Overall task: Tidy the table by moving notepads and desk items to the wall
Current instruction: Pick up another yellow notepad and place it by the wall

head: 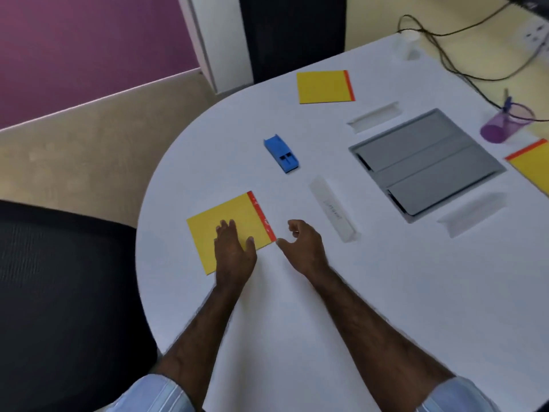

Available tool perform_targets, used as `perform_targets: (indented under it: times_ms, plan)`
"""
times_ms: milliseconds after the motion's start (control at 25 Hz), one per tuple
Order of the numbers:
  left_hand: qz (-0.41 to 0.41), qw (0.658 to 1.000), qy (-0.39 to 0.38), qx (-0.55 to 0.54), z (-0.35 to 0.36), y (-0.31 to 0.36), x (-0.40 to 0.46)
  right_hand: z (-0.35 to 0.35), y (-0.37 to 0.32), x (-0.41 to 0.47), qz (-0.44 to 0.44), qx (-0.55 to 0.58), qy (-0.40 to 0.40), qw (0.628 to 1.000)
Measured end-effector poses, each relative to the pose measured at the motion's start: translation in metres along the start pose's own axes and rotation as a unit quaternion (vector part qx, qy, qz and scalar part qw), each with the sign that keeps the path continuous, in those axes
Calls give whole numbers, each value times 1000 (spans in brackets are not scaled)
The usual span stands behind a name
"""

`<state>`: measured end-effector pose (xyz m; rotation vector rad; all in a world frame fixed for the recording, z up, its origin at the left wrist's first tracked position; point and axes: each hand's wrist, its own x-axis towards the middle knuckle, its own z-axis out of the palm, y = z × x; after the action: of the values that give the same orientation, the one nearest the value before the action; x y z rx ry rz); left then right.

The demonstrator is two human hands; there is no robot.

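A yellow notepad with a red edge (208, 224) lies near the table's front left rim. My left hand (234, 248) rests flat on it, fingers spread. My right hand (303, 245) hovers just right of the pad's red corner, fingers curled and empty. A second yellow notepad (325, 86) lies farther back. A third (531, 165) is cut off at the right edge. A blue stapler (281, 153) sits between the two nearer pads. A purple pen cup (505, 123) with a pen stands at the right, near the wall.
The white round-ended table (297, 307) has a grey cable hatch (424, 163) set in it. Three white name-plate holders (332, 208) (374, 115) (472, 214) lie around the hatch. Black cables (451, 60) run along the back. A black chair (68, 286) stands at the left.
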<state>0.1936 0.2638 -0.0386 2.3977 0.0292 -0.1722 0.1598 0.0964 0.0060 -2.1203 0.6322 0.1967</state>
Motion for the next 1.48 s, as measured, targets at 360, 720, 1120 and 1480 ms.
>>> perform_targets:
  times_ms: [360, 720, 1120, 1480]
  plan:
    - [-85, 989, -83, 91, -18, -68, 12, 79, -11, 54, 76, -54, -59, 994]
    - [-112, 989, -90, 30, -27, -65, 12, 48, -28, 40, 192, 261, -75, 943]
    - [-3, 989, -69, -130, -56, 58, 36, -71, -2, -14, 108, 366, -86, 920]
    - [-38, 925, -251, -283, 6, 163, -7, -221, 55, -32, 101, 464, 61, 878]
